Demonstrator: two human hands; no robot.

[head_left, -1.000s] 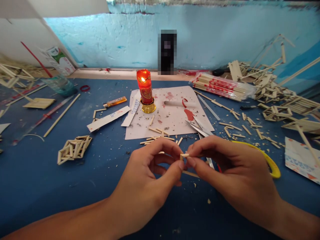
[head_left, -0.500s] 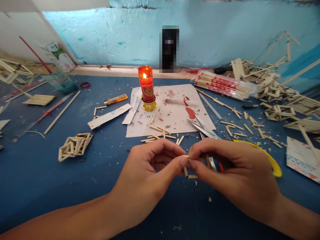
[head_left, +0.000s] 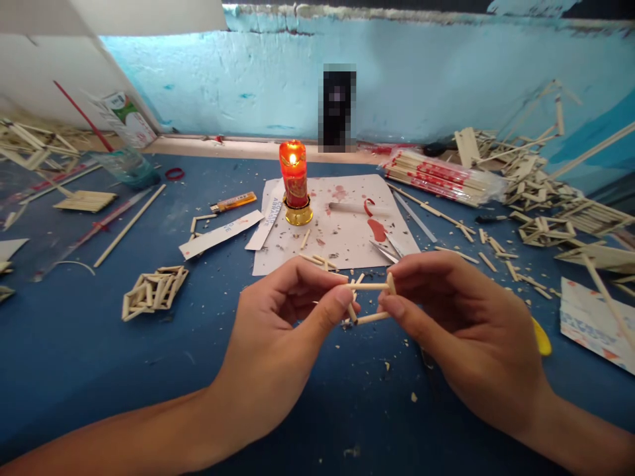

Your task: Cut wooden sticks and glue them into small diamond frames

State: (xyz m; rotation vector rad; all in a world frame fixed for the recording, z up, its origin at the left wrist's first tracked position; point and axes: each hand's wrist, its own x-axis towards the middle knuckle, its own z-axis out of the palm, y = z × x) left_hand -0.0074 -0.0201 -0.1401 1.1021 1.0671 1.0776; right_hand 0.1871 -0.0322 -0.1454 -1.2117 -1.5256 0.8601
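Both hands meet at the centre of the frame, above the blue table [head_left: 89,370]. Between them is a small stick frame [head_left: 370,301]: short wooden pieces joined into a rough rectangle, lifted clear of the surface.

The left hand [head_left: 278,344] pinches the frame's left end between thumb and forefinger, the remaining fingers curled in. The right hand [head_left: 466,330] pinches the right end in the same way. A grip at each end leaves the middle of the frame open to view and, in my judgement, keeps the joints from twisting.

Directly beyond the hands, at centre frame, a lit red candle [head_left: 294,173] stands in a gold holder on a sheet of white paper [head_left: 342,231]. The paper carries red wax spots, so it probably serves as a drip guard for the table. Scissor blades [head_left: 389,250] lie at the paper's lower right edge, and loose cut sticks [head_left: 317,260] lie along its lower edge, close to the hands.

An orange lighter [head_left: 233,201] lies left of the candle. A finished stick lattice [head_left: 155,291] sits at middle left, set apart from the working zone. At upper right, a wrapped bundle of long sticks [head_left: 441,177] lies beside a heap of stick assemblies [head_left: 540,192].
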